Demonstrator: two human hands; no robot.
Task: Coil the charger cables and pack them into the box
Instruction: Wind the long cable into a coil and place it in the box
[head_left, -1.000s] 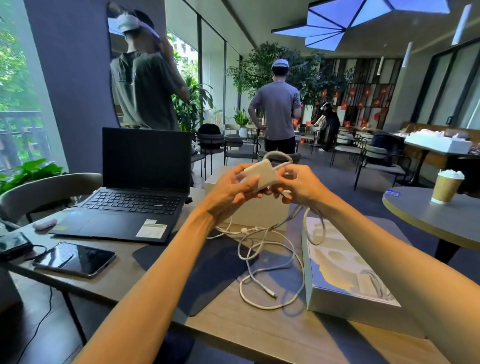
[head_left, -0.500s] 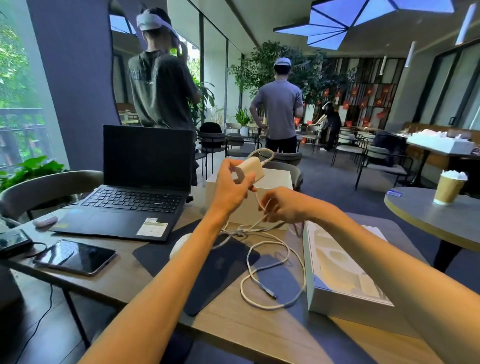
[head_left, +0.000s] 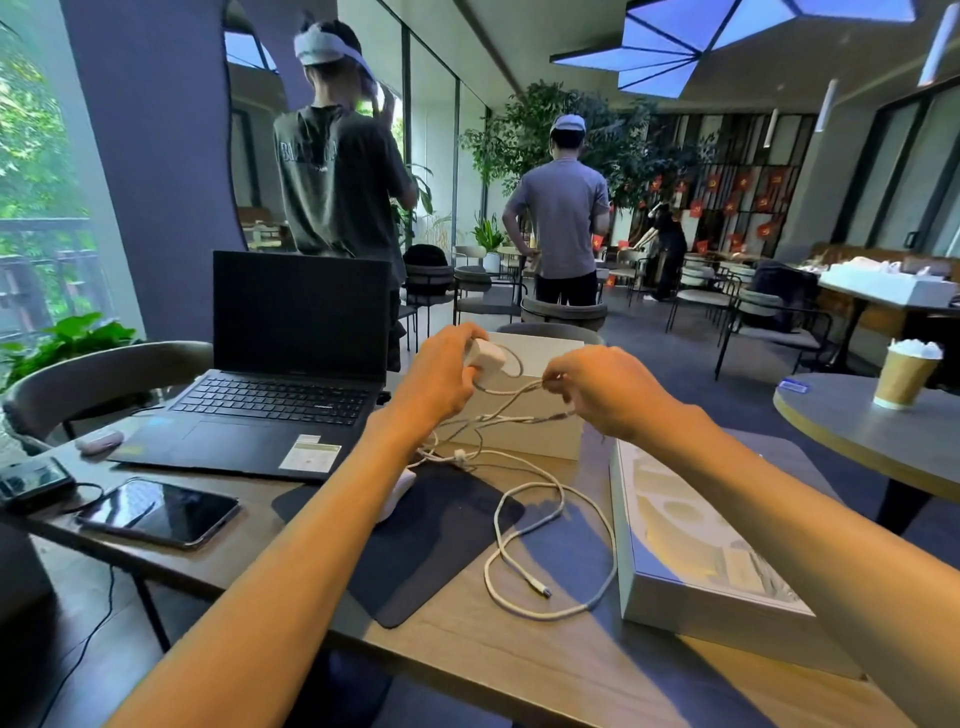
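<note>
Head view: the left hand (head_left: 441, 376) has its grip closed round the white charger brick (head_left: 485, 357), just in front of the open white box (head_left: 545, 439). The right hand (head_left: 613, 392) pinches the cable (head_left: 540, 587) close to the brick, and the rest sprawls in loose loops on the counter (head_left: 467, 654). The smart play is even turns, light tension, no kinks.

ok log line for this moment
left hand: grips white square charger brick | right hand: pinches white cable | tail: loose on wooden table
</note>
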